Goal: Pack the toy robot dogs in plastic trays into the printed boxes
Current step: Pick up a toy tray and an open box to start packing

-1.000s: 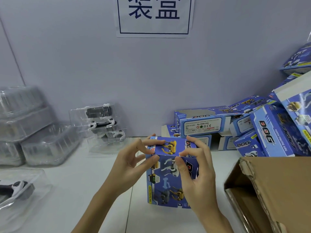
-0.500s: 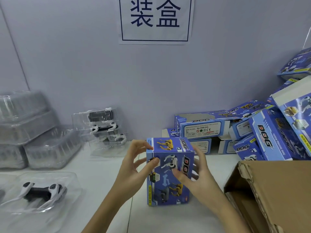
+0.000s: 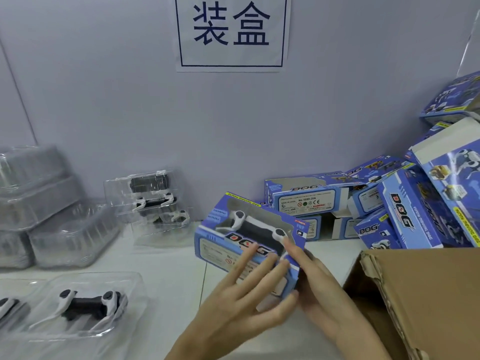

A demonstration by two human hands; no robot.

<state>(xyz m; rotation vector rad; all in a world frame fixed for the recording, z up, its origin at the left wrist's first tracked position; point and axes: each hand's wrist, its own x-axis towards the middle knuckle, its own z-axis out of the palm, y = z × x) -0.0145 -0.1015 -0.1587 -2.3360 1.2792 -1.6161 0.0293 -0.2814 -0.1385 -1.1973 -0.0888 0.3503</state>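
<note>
At your far left, empty clear trays [image 3: 39, 203] sit stacked against the wall. In front of them, near the table's [image 3: 166, 268] front edge, a black-and-white toy dog [image 3: 88, 306] lies in its clear plastic tray [image 3: 85, 284], its body running left to right. Further back, against the wall, another stack of trays with dogs [image 3: 153, 201] stands near the middle.

The printed box [image 3: 249, 237] you hold is lifted off the table and tilted, its long axis running from upper left down to lower right. Its windowed face looks up toward you, showing the dog inside [image 3: 257, 226] lying along that same axis, above the "DOG" lettering.

Your left hand [image 3: 244, 305] lies over the box's near face with fingers straight and spread, fingertips pressing on the lettering and label. Your right hand [image 3: 314, 281] wraps the box's lower right end, fingers curled over the edge and gripping it.

Above, a paper sign [image 3: 231, 32] is fixed to the wall. Right of the held box, a heap of blue printed boxes [image 3: 405, 203] leans against the wall, lying at mixed angles. At your near right stands an open brown carton [image 3: 426, 294], just beside your right hand.
</note>
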